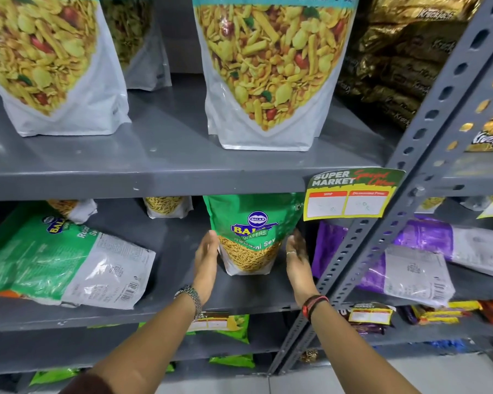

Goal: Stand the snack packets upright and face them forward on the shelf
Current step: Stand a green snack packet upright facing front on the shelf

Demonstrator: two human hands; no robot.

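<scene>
A green sev packet [252,234] stands upright on the middle shelf [248,297], its front facing me. My left hand [207,260] lies flat against its left side, fingers straight. My right hand [296,258] is by its right side, palm inward, touching it or just off it. Another green packet [54,260] lies flat on its face at the left of the same shelf, back label up. A purple packet [382,263] lies flat to the right, partly behind the upright post.
A grey slotted post [404,177] slants across the right with a price tag [350,194] on the shelf edge. Two large mixture pouches [271,78] stand on the upper shelf. Small packets [165,207] stand at the back. Lower shelves hold more snacks.
</scene>
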